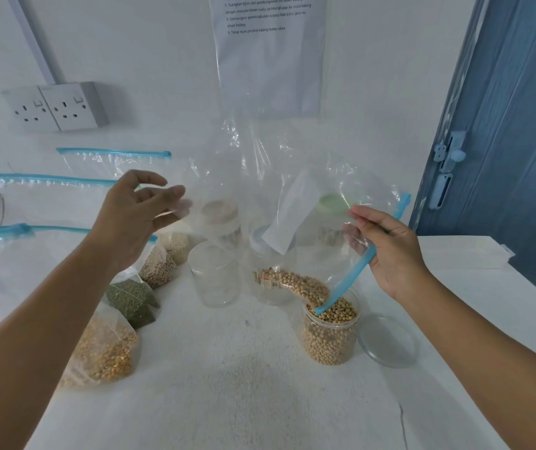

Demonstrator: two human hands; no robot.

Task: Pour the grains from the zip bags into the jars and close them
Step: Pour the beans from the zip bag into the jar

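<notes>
I hold a large clear zip bag [260, 177] tilted over an open clear jar [330, 339]. Soybeans [302, 285] slide out of the bag's low corner into the jar, which is nearly full. My left hand [136, 216] pinches the bag's left edge at the fingertips, raised above the table. My right hand [390, 251] grips the bag's blue zip strip [357, 271], whose lower end dips into the jar's mouth. The jar's clear lid [390, 341] lies flat on the table just right of it.
An empty open jar [214, 274] stands left of centre, with more jars behind the bag, one beige-lidded [219, 209] and one green-lidded [333, 203]. Bags of yellow corn [104, 349], green beans [132, 298] and pale grains [158, 264] lie left. A blue door [504, 125] is on the right.
</notes>
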